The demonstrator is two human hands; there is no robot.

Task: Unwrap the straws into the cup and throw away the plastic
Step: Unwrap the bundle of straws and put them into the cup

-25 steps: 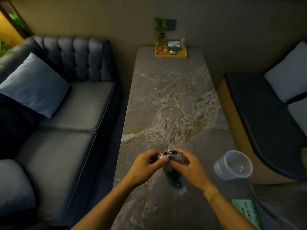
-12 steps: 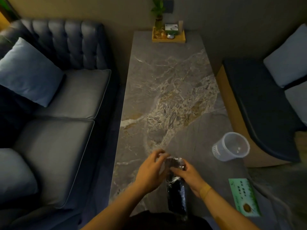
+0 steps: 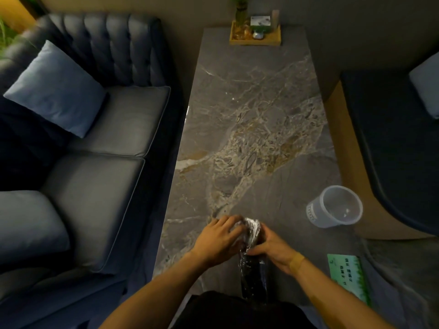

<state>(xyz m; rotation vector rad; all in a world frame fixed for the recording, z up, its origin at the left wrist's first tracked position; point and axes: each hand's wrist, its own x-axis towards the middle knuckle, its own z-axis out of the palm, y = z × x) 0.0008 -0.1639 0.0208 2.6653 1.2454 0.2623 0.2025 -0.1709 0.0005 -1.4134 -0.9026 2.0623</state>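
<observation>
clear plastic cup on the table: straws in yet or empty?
Empty. The clear plastic cup stands upright; its bare bottom shows, no straws inside.

The straw pack (image 3: 253,269) lies at the counter's (image 3: 249,96) near edge, between both hands. The cup (image 3: 335,206) stands by the right edge, a tray (image 3: 255,41) at the far end.

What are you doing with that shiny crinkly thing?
A person is opening a pack of dark straws wrapped in clear plastic. The left hand pinches the crinkled top of the wrap, while the right hand grips the bundle just below it. The straws are still wrapped. The clear cup waits empty on the marble table, to the right.
</observation>
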